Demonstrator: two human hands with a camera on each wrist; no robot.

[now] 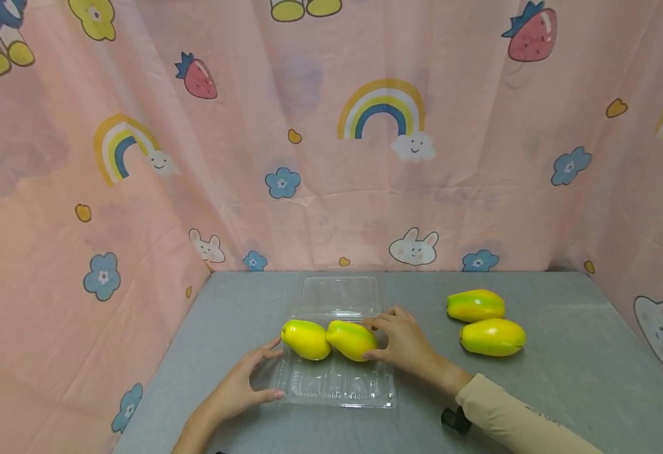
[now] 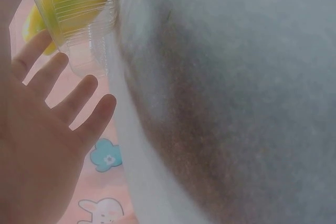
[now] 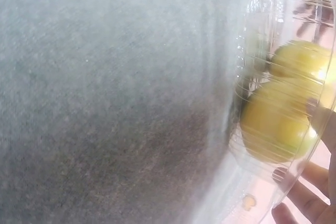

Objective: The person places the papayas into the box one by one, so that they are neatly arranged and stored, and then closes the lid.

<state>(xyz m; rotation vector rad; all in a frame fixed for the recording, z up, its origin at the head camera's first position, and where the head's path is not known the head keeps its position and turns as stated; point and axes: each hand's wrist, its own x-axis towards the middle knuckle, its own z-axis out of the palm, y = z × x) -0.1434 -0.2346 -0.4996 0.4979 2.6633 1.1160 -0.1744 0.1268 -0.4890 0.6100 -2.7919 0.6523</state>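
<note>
Two yellow-green papayas lie side by side in the back part of a clear plastic clamshell box (image 1: 337, 394), its lid folded back. My right hand (image 1: 402, 340) grips the end of the right papaya (image 1: 351, 340), thumb at the front and fingers behind. In the right wrist view, some fingers (image 3: 307, 198) show beyond the box wall. Next to the left papaya (image 1: 305, 340), my left hand (image 1: 235, 388) is spread at the box's left side, holding no fruit. Straight, parted fingers (image 2: 79, 98) show in the left wrist view.
Two more papayas, one behind (image 1: 476, 306) and one in front (image 1: 493, 337), lie at the right on the grey table (image 1: 564, 391). A pink patterned curtain (image 1: 320, 221) hangs behind the table and along both sides. Something black (image 1: 455, 419) is at the right wrist.
</note>
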